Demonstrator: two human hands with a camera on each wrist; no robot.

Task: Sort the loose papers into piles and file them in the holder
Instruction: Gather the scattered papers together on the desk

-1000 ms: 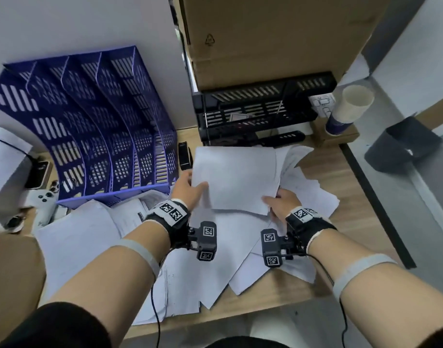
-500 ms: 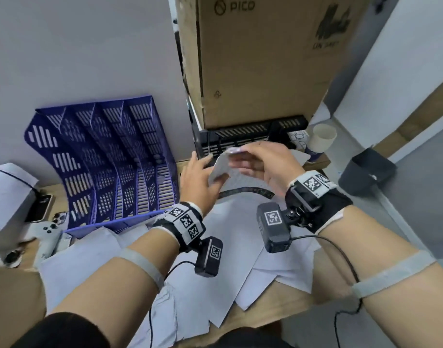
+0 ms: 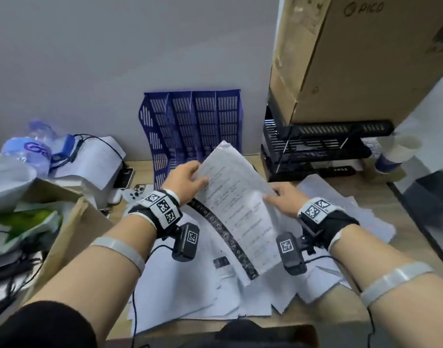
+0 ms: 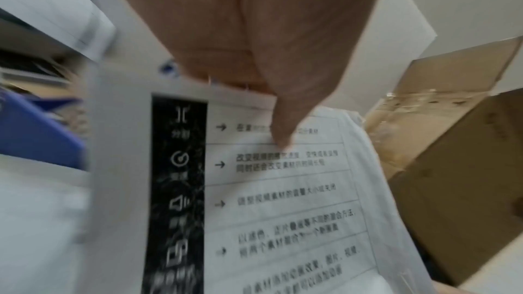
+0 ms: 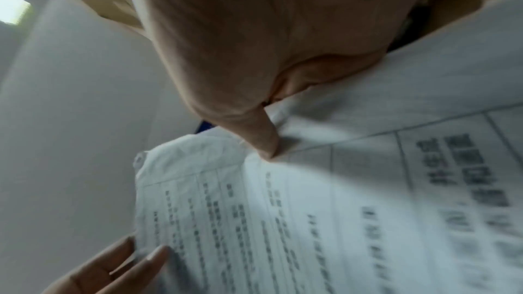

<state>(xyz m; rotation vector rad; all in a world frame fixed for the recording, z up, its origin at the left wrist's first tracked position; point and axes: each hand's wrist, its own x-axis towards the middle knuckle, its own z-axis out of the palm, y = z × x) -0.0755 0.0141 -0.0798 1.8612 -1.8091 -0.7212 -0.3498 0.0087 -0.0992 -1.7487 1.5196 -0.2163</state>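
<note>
Head view looks down over desk; both wrist views sit close, sharing printed sheet [image 3: 236, 204].

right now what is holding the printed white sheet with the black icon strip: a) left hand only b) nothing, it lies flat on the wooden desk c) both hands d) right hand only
c: the left hand and right hand each pinch an edge of the printed white sheet, raised before the blue slotted file holder.

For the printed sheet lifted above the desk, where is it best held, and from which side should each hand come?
Hold the printed sheet by its two long side edges, as now: the left hand pinching the left edge near the top, the right hand pinching the right edge at mid-height. It is thin and limp, tilted up toward the blue holder, so opposed side grips likely keep it from sagging.
</note>
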